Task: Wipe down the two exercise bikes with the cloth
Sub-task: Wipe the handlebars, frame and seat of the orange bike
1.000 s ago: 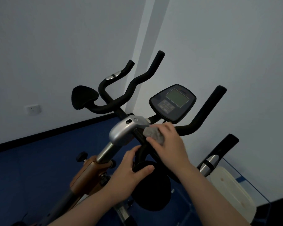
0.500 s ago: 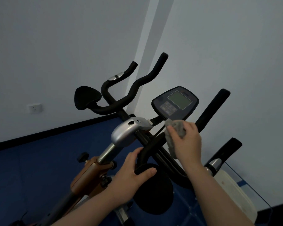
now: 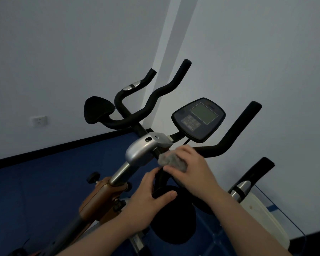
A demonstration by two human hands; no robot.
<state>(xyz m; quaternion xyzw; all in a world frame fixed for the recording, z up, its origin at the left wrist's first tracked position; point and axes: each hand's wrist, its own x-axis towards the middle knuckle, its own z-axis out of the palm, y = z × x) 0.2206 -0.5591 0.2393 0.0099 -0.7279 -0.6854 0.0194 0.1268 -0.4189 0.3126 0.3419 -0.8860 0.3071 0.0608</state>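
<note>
An exercise bike with black foam handlebars (image 3: 155, 97), a silver stem clamp (image 3: 144, 148) and a dark console (image 3: 199, 119) fills the middle of the view. My right hand (image 3: 194, 169) grips a crumpled grey cloth (image 3: 172, 160) and presses it on the black bar just right of the clamp, below the console. My left hand (image 3: 151, 198) holds the near black elbow pad (image 3: 174, 218), thumb curled over its top edge. A second bike's white body (image 3: 262, 218) and black grip (image 3: 257, 172) show at the lower right.
Grey walls meet in a corner behind the bikes, with a socket (image 3: 38, 121) on the left wall. Blue floor (image 3: 44, 182) spreads below. A brown frame housing (image 3: 100, 200) with a black knob (image 3: 93, 177) sits under the stem. A clear panel edge (image 3: 284, 209) runs at the right.
My right hand has swept the cloth back down and left along the bar, from near the console towards the clamp. My left hand has kept its hold on the pad.
</note>
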